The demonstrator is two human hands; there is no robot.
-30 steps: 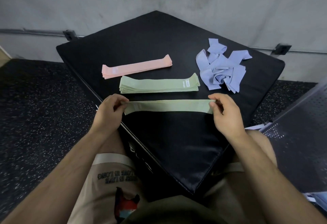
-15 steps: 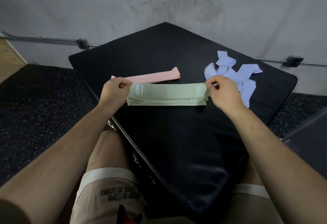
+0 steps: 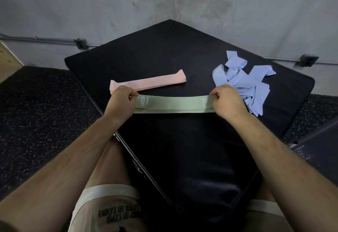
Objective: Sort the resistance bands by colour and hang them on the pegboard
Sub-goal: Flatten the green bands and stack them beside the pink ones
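Note:
A green resistance band (image 3: 173, 101) marked 30 LB lies flat on top of a neat stack of green bands (image 3: 173, 110) on the black padded box (image 3: 164, 57). My left hand (image 3: 121, 101) pinches its left end and my right hand (image 3: 225, 101) pinches its right end. Just behind lies a flat stack of pink bands (image 3: 151, 81), its left end partly hidden by my left hand. A loose, tangled heap of light blue bands (image 3: 247, 83) sits at the right of the box. The pegboard itself is not clearly in view.
The box stands in a corner against a grey wall, with a metal conduit (image 3: 45, 39) running along it. Black speckled rubber floor (image 3: 42, 112) lies to the left. A dark perforated panel (image 3: 318, 149) shows at the right edge. My knees are under the box's near edge.
Both hands carried the stretched green band away from me and laid it on top of the green stack. Between the last two frames it settled flat there.

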